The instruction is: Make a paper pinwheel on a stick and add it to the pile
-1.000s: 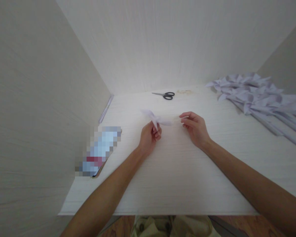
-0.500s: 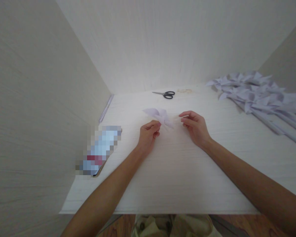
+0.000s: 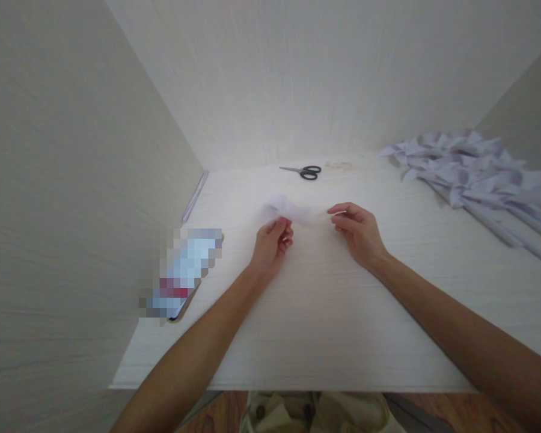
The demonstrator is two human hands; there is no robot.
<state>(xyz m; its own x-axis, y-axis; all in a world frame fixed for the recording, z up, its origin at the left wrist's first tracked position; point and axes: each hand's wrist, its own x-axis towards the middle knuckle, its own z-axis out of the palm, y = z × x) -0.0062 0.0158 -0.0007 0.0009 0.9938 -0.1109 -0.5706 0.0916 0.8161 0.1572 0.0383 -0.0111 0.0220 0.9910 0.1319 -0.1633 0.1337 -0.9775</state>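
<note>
Blurred, newly turned paper pinwheel (image 3: 285, 208) between hands, mid-table (image 3: 324, 325).

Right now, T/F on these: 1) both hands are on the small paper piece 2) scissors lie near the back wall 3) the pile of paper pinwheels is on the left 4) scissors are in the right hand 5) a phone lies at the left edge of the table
1) True: the left hand and the right hand each pinch an end of the small paper piece, which is blurred.
2) True: the scissors lie on the table close to the back wall.
3) False: the pile of paper pinwheels lies on the right.
4) False: the scissors lie untouched, apart from both hands.
5) True: the phone lies there, its screen pixelated.
</note>
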